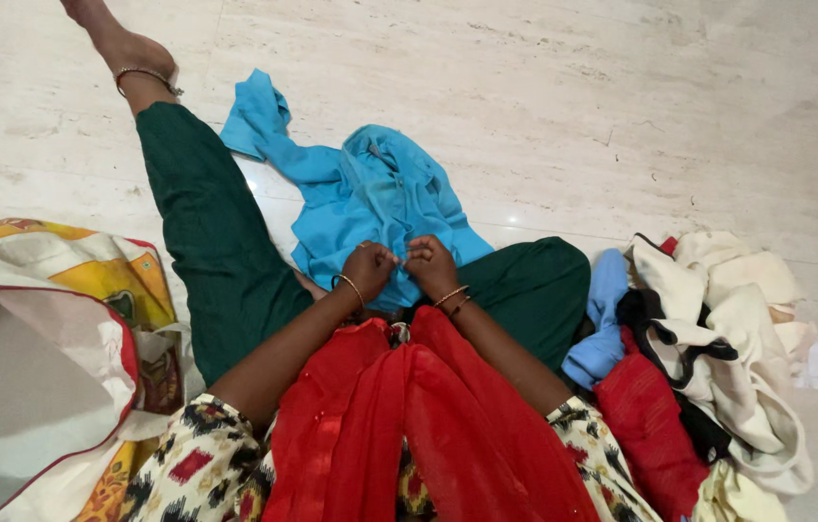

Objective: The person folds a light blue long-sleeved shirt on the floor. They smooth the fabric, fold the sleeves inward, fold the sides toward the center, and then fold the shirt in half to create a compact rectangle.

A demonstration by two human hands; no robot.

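Both fists, left hand point(367, 268) and right hand point(431, 263), clamp the blue garment point(370, 193) at twelve o'clock, gathering its near edge; a steady pull seems needed next.

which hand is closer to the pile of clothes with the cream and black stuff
Right. The right hand grips the blue garment on the side toward the pile of clothes; the left hand grips it beside the right, one hand farther from the pile.

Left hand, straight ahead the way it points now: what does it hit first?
The left hand is already closed on the crumpled bright blue cloth garment; going straight forward it meets more of that blue cloth, then likely the pale marble floor. Depth is unclear.
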